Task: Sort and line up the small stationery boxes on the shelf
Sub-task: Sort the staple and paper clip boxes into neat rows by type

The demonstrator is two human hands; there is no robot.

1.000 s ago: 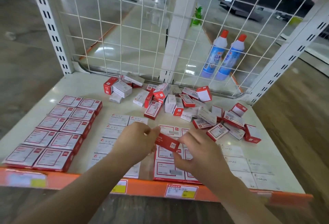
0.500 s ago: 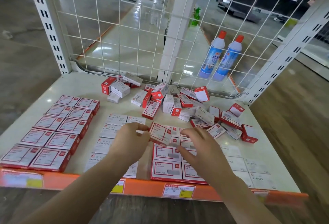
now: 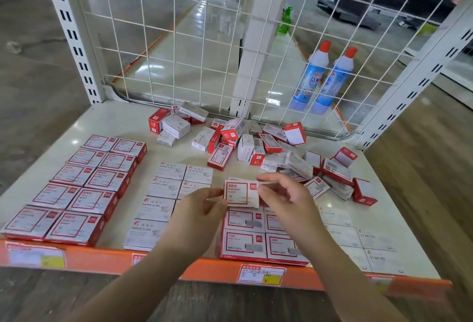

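Note:
Both hands hold one small red-and-white box (image 3: 240, 193) face up above the shelf's middle. My left hand (image 3: 197, 209) pinches its left edge; my right hand (image 3: 284, 201) holds its right edge with thumb and fingers. On the white shelf (image 3: 122, 122) boxes lie in lined-up blocks: red-bordered boxes (image 3: 76, 188) at the left, white paper-clip boxes (image 3: 163, 201) in the middle, red staple boxes (image 3: 256, 240) under my hands, white staples boxes (image 3: 358, 240) at the right. A loose heap of mixed boxes (image 3: 256, 147) lies at the back.
A white wire grid (image 3: 179, 40) closes the shelf's back, with upright posts at both sides. Two blue bottles with red caps (image 3: 322, 78) stand behind the grid. An orange front rail (image 3: 102, 257) carries price labels.
The box was turned from red side up to its white printed face up, and it now sits flat between both hands. The camera view shifted slightly closer.

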